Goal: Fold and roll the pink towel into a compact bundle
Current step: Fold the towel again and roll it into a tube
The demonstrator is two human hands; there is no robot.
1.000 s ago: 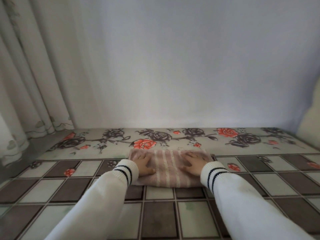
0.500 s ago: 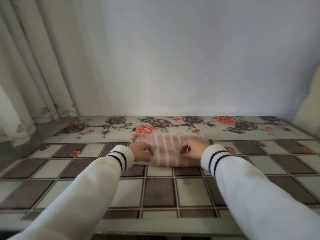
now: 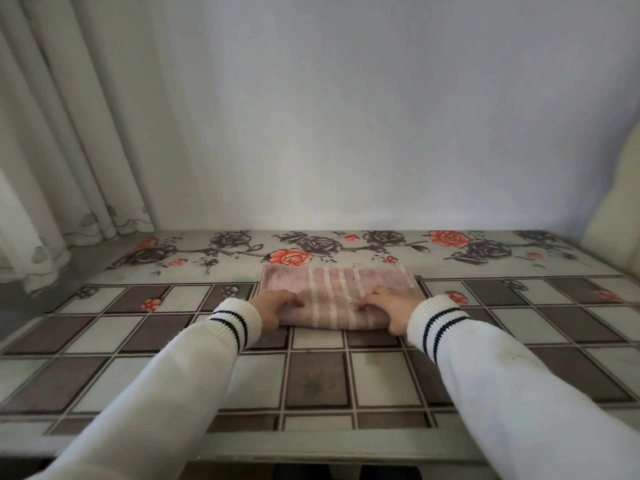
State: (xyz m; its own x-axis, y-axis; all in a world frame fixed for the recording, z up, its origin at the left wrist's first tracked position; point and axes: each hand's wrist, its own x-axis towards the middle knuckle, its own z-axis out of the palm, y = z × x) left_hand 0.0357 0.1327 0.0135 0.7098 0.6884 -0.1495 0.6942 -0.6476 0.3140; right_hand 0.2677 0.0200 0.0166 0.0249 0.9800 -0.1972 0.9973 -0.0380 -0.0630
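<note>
- The pink towel (image 3: 341, 299) is seen folded into a wide, low band lying on the table (image 3: 318, 379), its long side running left to right, near the far part of the tabletop where the tile print gives way to the rose border.
- Its cloth is a dusty pink terry with a group of pale cream stripes crossing it near the middle — the stripes run from the far edge toward the near edge.
- The near edge is thickened and rounded like the start of a roll, while the far part lies flat; layered edges are visible at the far left corner.
- The left hand (image 3: 277, 308) is placed on the towel's near left end, fingers curled over the rounded edge and pressing into the cloth, the thumb set at the near side.
- The right hand (image 3: 393, 310) is placed on the near right end in the same way — fingers bent over the thick edge, thumb low at the near side against the table.
- Both wrists are covered by white sleeves (image 3: 519, 393) with two dark stripes on each cuff.
- A pale curtain (image 3: 59, 133) hangs at the left, and a plain wall (image 3: 346, 116) stands behind the table.
</note>
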